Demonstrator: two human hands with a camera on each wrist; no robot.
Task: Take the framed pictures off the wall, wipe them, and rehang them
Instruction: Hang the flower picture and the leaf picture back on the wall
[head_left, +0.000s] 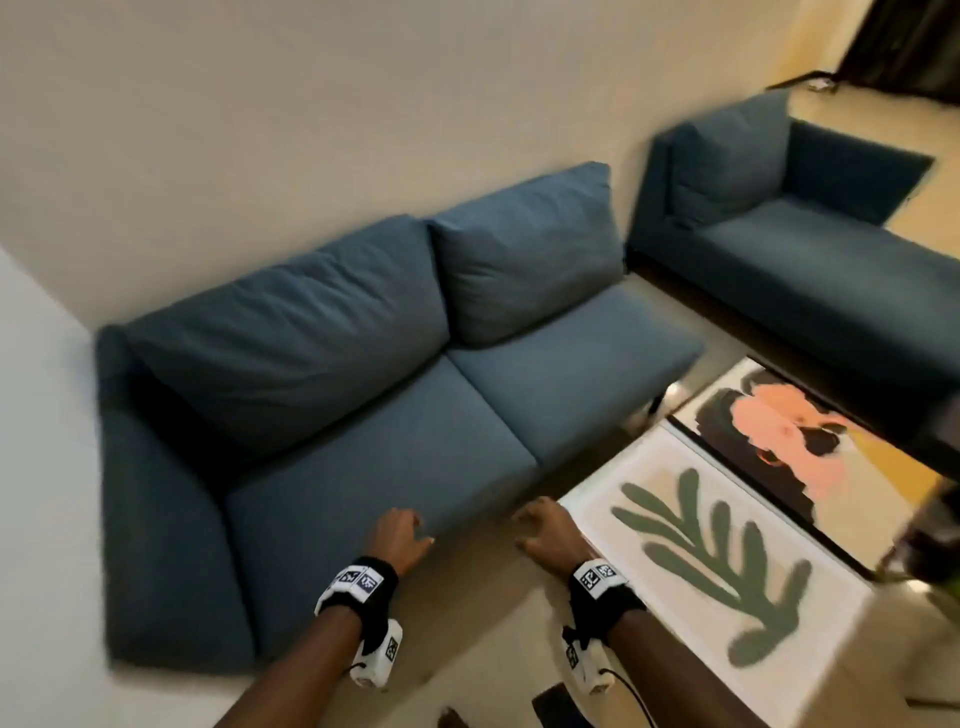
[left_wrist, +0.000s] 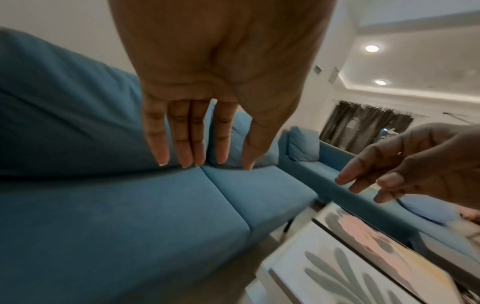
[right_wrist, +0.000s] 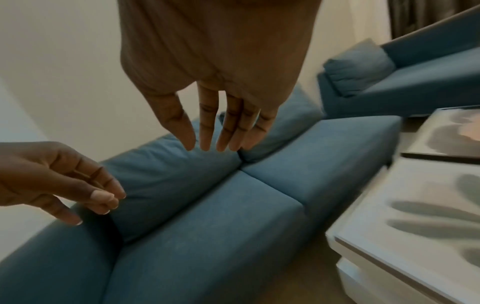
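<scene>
Head view: left hand (head_left: 400, 538) and right hand (head_left: 543, 530) both empty, fingers loosely spread, hovering over front edge of blue sofa (head_left: 332, 441). Leaf picture (head_left: 711, 551) and pink picture (head_left: 789, 436) flat on low table (head_left: 691, 696), right of hands.

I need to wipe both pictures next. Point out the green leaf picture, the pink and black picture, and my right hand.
White-framed green leaf picture (head_left: 711, 561), head view, on a leaf.
Dark-framed pink and black picture (head_left: 789, 431), head view, on the pink patch.
Right hand (head_left: 543, 530), head view, on its back.
</scene>
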